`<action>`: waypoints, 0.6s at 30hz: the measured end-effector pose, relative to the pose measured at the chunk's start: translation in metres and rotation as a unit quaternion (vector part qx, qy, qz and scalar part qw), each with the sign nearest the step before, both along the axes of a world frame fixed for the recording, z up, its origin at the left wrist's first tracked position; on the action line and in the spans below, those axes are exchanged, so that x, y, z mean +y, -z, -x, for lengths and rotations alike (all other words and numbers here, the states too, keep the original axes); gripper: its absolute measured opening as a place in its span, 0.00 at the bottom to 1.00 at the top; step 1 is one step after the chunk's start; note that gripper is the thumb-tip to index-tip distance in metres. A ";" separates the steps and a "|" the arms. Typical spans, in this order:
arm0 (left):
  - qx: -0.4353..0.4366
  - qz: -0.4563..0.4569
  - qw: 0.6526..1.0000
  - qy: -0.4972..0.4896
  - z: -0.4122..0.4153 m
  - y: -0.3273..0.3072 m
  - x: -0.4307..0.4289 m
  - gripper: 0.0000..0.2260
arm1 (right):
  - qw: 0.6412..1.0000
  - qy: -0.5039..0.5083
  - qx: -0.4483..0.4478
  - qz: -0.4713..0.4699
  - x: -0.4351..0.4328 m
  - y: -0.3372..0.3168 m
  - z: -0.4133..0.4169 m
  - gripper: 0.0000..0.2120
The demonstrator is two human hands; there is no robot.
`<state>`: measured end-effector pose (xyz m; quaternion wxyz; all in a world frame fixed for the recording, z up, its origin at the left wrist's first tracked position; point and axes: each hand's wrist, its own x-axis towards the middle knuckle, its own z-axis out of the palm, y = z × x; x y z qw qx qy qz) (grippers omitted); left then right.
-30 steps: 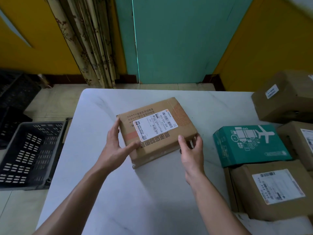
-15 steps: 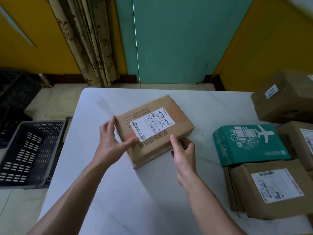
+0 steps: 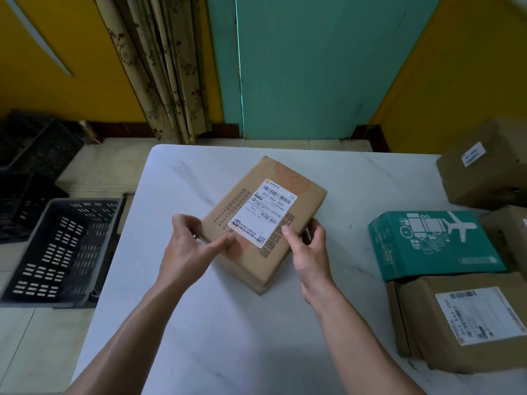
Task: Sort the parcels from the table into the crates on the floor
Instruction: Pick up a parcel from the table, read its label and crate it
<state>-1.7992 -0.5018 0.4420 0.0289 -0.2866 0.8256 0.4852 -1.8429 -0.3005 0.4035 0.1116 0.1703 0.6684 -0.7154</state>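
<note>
The brown parcel is gripped at its near end by both hands. The left hand is set against the left edge, with the thumb laid on the top face beside the label and the fingers curled over the edge. The right hand is set against the right edge, thumb on top, fingers wrapped behind. The parcel appears to rest on the table by its near corner. A black crate is placed on the floor at the left.
</note>
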 end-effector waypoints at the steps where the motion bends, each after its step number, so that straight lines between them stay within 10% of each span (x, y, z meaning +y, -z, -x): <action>1: -0.006 -0.009 1.000 0.006 -0.001 -0.001 -0.001 0.32 | 1.000 0.008 0.003 -0.003 0.000 -0.001 0.001 0.23; 9: -0.076 -0.074 0.984 0.146 -0.012 0.002 -0.003 0.44 | 0.999 -0.044 0.000 -0.007 -0.004 -0.010 -0.006 0.26; 18: -0.005 -0.234 0.972 0.007 -0.025 -0.009 0.027 0.39 | 0.996 -0.092 0.015 -0.006 0.002 -0.014 -0.017 0.37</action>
